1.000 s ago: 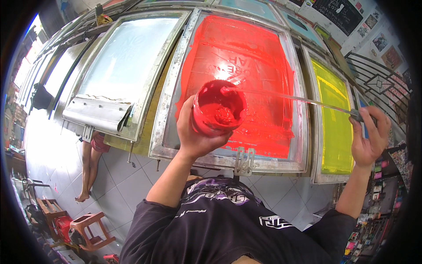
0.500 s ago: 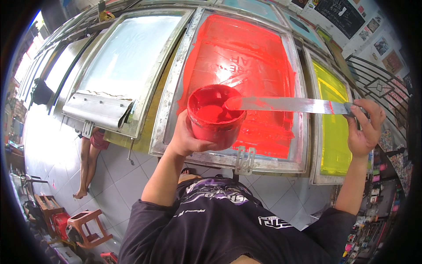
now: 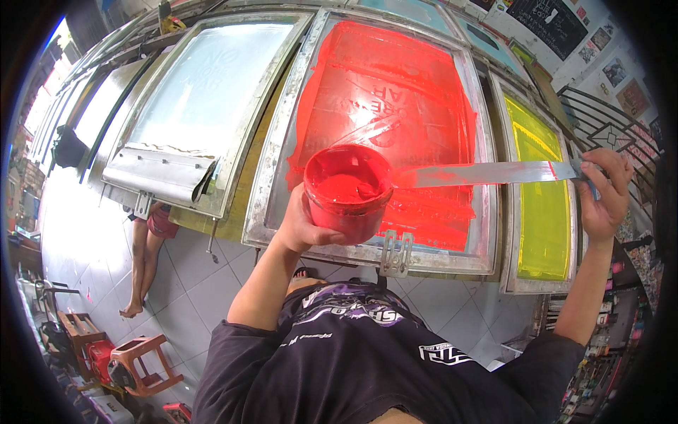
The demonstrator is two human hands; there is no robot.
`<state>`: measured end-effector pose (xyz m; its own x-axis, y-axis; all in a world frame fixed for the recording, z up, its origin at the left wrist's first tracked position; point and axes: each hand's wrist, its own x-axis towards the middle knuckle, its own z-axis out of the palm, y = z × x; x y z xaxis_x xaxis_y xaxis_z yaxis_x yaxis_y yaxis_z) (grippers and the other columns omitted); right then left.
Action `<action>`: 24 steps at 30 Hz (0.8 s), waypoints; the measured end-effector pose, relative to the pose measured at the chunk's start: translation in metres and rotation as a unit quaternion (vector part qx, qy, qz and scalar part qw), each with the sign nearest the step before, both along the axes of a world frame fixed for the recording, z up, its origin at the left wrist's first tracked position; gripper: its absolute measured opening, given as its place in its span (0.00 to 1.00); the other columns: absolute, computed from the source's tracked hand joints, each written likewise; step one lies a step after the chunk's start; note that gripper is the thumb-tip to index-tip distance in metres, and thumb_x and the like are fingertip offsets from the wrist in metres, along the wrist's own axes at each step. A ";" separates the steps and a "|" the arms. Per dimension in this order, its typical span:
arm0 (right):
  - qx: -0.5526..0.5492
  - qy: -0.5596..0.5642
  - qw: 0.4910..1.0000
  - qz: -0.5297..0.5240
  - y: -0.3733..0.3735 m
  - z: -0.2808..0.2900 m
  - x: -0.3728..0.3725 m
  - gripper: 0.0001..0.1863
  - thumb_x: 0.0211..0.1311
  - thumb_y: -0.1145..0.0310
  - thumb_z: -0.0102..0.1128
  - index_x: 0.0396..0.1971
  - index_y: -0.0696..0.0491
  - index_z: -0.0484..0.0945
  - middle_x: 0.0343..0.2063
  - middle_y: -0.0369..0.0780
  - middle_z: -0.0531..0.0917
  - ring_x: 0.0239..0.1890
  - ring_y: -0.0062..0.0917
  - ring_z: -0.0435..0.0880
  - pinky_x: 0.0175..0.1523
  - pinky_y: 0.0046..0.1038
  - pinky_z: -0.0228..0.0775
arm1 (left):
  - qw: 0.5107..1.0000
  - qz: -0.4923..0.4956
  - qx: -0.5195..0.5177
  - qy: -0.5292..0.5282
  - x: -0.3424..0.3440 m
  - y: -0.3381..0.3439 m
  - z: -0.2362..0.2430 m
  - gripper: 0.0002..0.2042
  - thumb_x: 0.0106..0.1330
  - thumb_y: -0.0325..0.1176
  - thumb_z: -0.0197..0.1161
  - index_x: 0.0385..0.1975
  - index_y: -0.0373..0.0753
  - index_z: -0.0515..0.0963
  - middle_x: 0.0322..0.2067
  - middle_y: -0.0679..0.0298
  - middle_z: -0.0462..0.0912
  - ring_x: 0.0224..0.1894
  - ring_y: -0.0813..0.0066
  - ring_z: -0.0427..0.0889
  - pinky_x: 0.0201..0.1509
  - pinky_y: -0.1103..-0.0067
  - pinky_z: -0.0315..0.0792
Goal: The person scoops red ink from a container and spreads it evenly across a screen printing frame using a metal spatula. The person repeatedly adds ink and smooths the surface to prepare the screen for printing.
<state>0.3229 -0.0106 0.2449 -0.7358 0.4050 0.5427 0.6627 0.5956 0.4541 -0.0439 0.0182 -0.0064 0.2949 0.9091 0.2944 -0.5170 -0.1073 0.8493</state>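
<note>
Tub [image 3: 347, 225] is held over the red screen [image 3: 452, 263] by the left hand [image 3: 304, 225], which is clamped round its side, mouth up, presumably so the ink [image 3: 342, 188] isn't spilled; drips would probably be caught by the inked mesh below. Spatula [image 3: 487, 174] is gripped at its handle by the closed right hand [image 3: 602, 194], likely so fingers are spared the red-smeared tip. Tip is set at the tub's right rim; contact can't be told.

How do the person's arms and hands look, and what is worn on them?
The left hand and right hand wear no gloves, and no watch shows. The loose black sleeves end near the elbows; the black shirt has white and purple prints on its front.
</note>
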 end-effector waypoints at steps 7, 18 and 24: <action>-0.116 0.112 0.984 -0.081 0.011 -0.037 0.020 0.16 0.39 0.76 0.69 0.34 0.55 0.82 0.33 0.39 0.80 0.37 0.31 0.77 0.45 0.30 0.62 | 0.995 0.063 -0.049 -0.059 -0.005 -0.006 0.007 0.46 0.29 0.35 0.81 0.55 0.31 0.67 0.49 0.59 0.77 0.52 0.70 0.75 0.57 0.73 0.69; -0.506 0.345 0.689 -0.387 -0.022 -0.158 0.073 0.14 0.47 0.66 0.71 0.34 0.56 0.84 0.29 0.39 0.85 0.33 0.22 0.81 0.43 0.25 0.70 | 0.974 0.213 -0.056 0.047 -0.039 -0.009 -0.018 0.41 0.30 0.28 0.76 0.53 0.31 0.67 0.46 0.58 0.78 0.49 0.67 0.77 0.55 0.72 0.70; -0.463 0.245 0.728 -0.444 -0.040 -0.132 0.108 0.15 0.46 0.64 0.71 0.34 0.55 0.84 0.32 0.41 0.85 0.37 0.27 0.83 0.46 0.27 0.70 | 0.975 0.209 -0.067 0.041 -0.042 -0.011 -0.020 0.41 0.31 0.25 0.73 0.55 0.30 0.66 0.47 0.57 0.77 0.49 0.65 0.76 0.56 0.71 0.69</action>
<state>0.4313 -0.0511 0.1133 0.2274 0.9613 -0.1552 0.9202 -0.2643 -0.2886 -0.0861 0.0072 -0.0265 -0.0918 0.9834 0.1566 -0.3812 -0.1800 0.9068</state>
